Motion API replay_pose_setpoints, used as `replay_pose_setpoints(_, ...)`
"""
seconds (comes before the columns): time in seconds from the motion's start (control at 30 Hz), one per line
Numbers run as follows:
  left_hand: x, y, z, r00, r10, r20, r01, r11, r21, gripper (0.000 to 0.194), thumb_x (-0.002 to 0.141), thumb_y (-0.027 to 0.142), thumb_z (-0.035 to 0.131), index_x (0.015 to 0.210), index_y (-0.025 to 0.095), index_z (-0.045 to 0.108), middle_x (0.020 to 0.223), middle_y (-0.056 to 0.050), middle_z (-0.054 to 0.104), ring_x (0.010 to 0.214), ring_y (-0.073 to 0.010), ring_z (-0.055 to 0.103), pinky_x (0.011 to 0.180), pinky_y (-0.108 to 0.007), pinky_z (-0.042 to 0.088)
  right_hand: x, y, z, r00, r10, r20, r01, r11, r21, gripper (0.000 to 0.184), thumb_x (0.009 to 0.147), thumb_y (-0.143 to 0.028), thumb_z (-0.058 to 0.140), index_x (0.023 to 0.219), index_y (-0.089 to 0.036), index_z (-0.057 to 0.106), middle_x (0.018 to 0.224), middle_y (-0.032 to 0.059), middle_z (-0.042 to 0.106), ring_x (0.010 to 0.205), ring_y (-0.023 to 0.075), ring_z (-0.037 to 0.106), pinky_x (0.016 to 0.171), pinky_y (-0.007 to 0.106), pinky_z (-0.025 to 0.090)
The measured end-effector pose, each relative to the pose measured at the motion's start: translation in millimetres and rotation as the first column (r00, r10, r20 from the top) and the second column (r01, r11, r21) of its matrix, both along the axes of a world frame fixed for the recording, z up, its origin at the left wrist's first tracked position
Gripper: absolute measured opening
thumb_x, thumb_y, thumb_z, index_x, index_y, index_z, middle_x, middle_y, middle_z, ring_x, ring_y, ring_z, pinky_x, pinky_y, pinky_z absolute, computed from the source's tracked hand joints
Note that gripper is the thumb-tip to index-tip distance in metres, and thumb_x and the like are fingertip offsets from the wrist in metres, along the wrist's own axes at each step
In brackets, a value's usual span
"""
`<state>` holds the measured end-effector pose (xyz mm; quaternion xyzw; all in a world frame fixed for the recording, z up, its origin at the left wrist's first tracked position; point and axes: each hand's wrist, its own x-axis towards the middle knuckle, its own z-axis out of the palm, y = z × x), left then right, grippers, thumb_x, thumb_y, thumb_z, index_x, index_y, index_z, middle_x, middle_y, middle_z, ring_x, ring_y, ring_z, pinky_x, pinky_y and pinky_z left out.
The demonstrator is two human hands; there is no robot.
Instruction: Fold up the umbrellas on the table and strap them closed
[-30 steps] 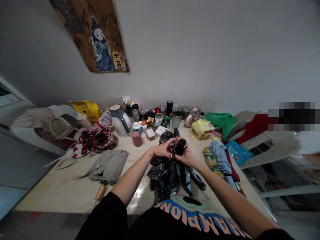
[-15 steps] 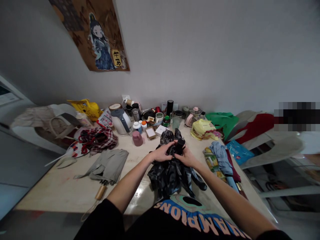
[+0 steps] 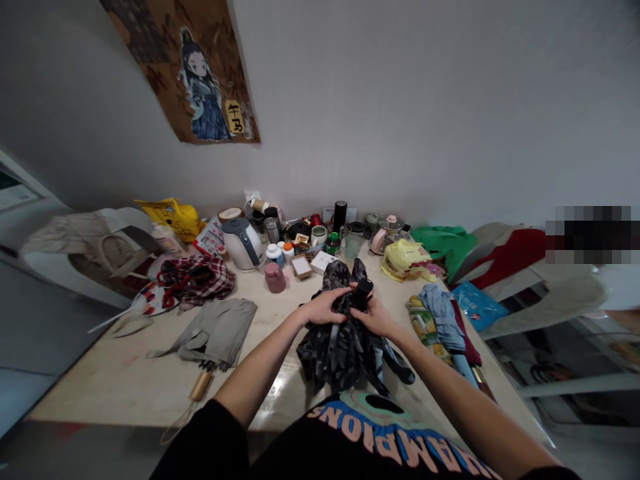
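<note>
A dark camouflage-patterned folding umbrella (image 3: 345, 347) hangs loose over the near table edge, in front of my chest. My left hand (image 3: 323, 308) is closed around its gathered fabric near the top. My right hand (image 3: 373, 315) grips the same bundle just below the black handle (image 3: 362, 291), which points up and away from me. Both hands touch each other across the umbrella.
A grey folded umbrella with a wooden handle (image 3: 213, 337) lies to the left, a plaid one (image 3: 197, 279) beyond it. Folded umbrellas (image 3: 443, 320) lie to the right. A white kettle (image 3: 243, 243), pink cup (image 3: 275, 277), bottles and jars crowd the table's back edge.
The umbrella's handle has dropped slightly and its fabric is gathered closer under both hands. My hands stay in nearly the same place.
</note>
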<state>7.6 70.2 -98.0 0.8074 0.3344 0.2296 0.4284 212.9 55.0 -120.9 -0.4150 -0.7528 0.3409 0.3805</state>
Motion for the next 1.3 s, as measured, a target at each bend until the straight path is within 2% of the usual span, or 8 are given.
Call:
replay_pose_setpoints(0.07, 2.2, 1.0, -2.7, 0.998, 0.04, 0.04, -0.038, 0.997, -0.066, 0.077, 0.065, 0.026, 0.074, 0.136, 0.02, 0.046, 0.135, -0.01, 0.055, 0.115, -0.0278, 0.055, 0.094, -0.039, 0.044, -1.0, -2.8, 0.6, 0.998, 0.047, -0.028, -0.048, 0.999, -0.021, 0.06, 0.076, -0.028, 0.06, 0.133, -0.019, 0.045, 0.132, 0.0116, 0.055, 0.124, 0.0267, 0.051, 0.108, 0.049, 0.038)
replay_pose_setpoints(0.2, 7.8, 4.2, -10.9, 0.969, 0.125, 0.213, -0.078, 0.973, -0.216, 0.084, 0.055, 0.023, 0.083, 0.131, 0.018, 0.048, 0.122, -0.011, 0.061, 0.098, -0.0221, 0.06, 0.08, -0.032, 0.047, -2.3, -8.5, 8.1, 0.993, 0.107, -0.049, -0.109, 0.993, -0.051, 0.065, 0.072, -0.026, 0.061, 0.134, -0.019, 0.045, 0.129, 0.0103, 0.058, 0.12, 0.0272, 0.054, 0.105, 0.049, 0.041)
replay_pose_setpoints(0.37, 17.2, 8.2, -20.5, 0.932, 0.178, 0.317, -0.058, 0.933, -0.355, 0.104, 0.047, 0.014, 0.085, 0.137, 0.019, 0.033, 0.127, -0.016, 0.055, 0.11, -0.0253, 0.055, 0.086, -0.036, 0.045, -2.5, -8.6, 23.5, 0.956, 0.269, -0.117, -0.28, 0.956, -0.09, 0.077, 0.065, -0.025, 0.07, 0.136, -0.019, 0.044, 0.13, 0.0105, 0.058, 0.117, 0.0273, 0.056, 0.103, 0.046, 0.043)
replay_pose_setpoints(0.5, 15.7, 12.5, -19.8, 0.933, 0.128, 0.337, 0.011, 0.924, -0.383, 0.121, 0.047, 0.013, 0.085, 0.146, 0.018, 0.017, 0.116, -0.012, 0.06, 0.109, -0.0249, 0.056, 0.093, -0.041, 0.042, -3.1, -5.1, 28.0, 0.931, 0.335, -0.146, -0.347, 0.935, -0.07, 0.068, 0.062, -0.037, 0.079, 0.123, -0.02, 0.055, 0.123, 0.0101, 0.062, 0.117, 0.0281, 0.057, 0.103, 0.046, 0.043)
replay_pose_setpoints(0.57, 12.3, 14.0, -19.0, 0.934, 0.128, 0.334, 0.025, 0.908, -0.417, 0.116, 0.05, 0.016, 0.085, 0.146, 0.017, 0.019, 0.103, -0.008, 0.063, 0.097, -0.021, 0.06, 0.092, -0.041, 0.043, -3.3, -4.3, 24.9, 0.939, 0.315, -0.136, -0.324, 0.944, -0.057, 0.053, 0.067, -0.042, 0.076, 0.112, -0.021, 0.059, 0.112, 0.0087, 0.067, 0.108, 0.0269, 0.062, 0.096, 0.045, 0.049)
replay_pose_setpoints(0.7, 6.1, 14.0, -19.8, 0.938, 0.152, 0.311, -0.006, 0.905, -0.425, 0.09, 0.054, 0.024, 0.086, 0.133, 0.013, 0.044, 0.096, -0.007, 0.063, 0.084, -0.017, 0.06, 0.087, -0.04, 0.045, -4.1, -5.7, 15.8, 0.957, 0.26, -0.132, -0.264, 0.964, -0.02, 0.032, 0.077, -0.039, 0.065, 0.103, -0.021, 0.059, 0.1, 0.0069, 0.069, 0.095, 0.0238, 0.066, 0.088, 0.043, 0.052)
replay_pose_setpoints(1.1, 12.0, 5.0, -14.4, 0.949, 0.225, 0.222, -0.14, 0.929, -0.344, 0.055, 0.062, 0.007, 0.072, 0.116, 0.009, 0.059, 0.098, -0.009, 0.067, 0.083, -0.016, 0.063, 0.083, -0.033, 0.049, -12.4, -10.4, 5.9, 0.991, 0.02, -0.131, -0.012, 0.998, 0.058, 0.021, 0.075, -0.035, 0.062, 0.091, -0.022, 0.06, 0.084, 0.0036, 0.069, 0.08, 0.0214, 0.065, 0.078, 0.04, 0.055)
replay_pose_setpoints(1.3, 9.0, -16.0, 7.5, 0.927, 0.348, 0.139, -0.315, 0.925, -0.212, 0.047, 0.061, 0.01, 0.069, 0.107, 0.013, 0.065, 0.101, -0.009, 0.066, 0.081, -0.0176, 0.06, 0.079, -0.034, 0.049, -15.8, -14.3, -1.9, 0.984, -0.08, -0.157, 0.097, 0.99, 0.099, 0.016, 0.076, -0.034, 0.058, 0.087, -0.022, 0.058, 0.079, 0.0033, 0.066, 0.074, 0.0207, 0.064, 0.072, 0.038, 0.055)
